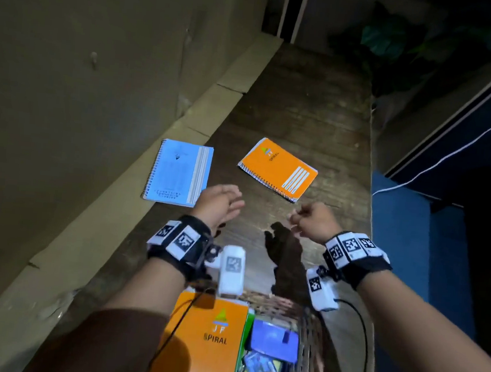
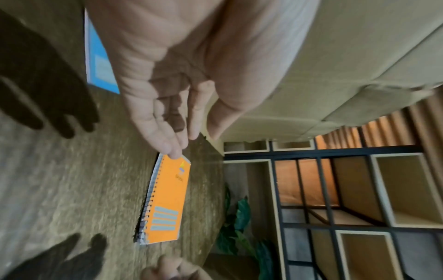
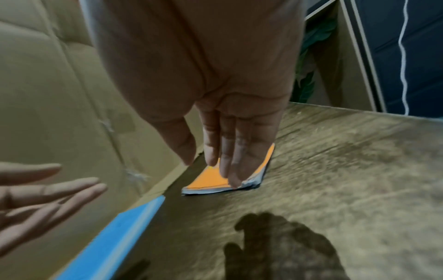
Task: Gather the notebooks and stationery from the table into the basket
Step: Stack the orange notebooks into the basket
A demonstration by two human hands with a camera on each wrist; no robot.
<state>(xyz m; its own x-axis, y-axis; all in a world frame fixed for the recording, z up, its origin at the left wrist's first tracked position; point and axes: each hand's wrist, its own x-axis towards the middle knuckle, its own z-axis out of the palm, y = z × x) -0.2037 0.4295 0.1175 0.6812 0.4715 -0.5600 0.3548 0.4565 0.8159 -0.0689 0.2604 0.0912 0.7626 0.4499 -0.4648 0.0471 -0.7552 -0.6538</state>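
Two spiral notebooks lie on the wooden table (image 1: 310, 114): a blue notebook (image 1: 180, 174) by the left edge and an orange notebook (image 1: 278, 169) further right. My left hand (image 1: 231, 202) hovers just right of the blue one with straight fingers and holds nothing. Over the table, my right hand (image 1: 298, 217) hangs just short of the orange one, also with nothing in it. The right wrist view shows its fingers (image 3: 230, 151) straight, in front of the orange notebook (image 3: 208, 180). A wicker basket (image 1: 311, 340) stands nearest me, holding another orange notebook (image 1: 210, 340) and several stationery items.
A beige padded wall (image 1: 84, 82) runs along the table's left side. To the right are a blue surface (image 1: 398, 229) and a white cord (image 1: 448, 156). Dark plant leaves (image 1: 384, 40) stand beyond the far end. Open shelving (image 2: 359, 189) shows in the left wrist view.
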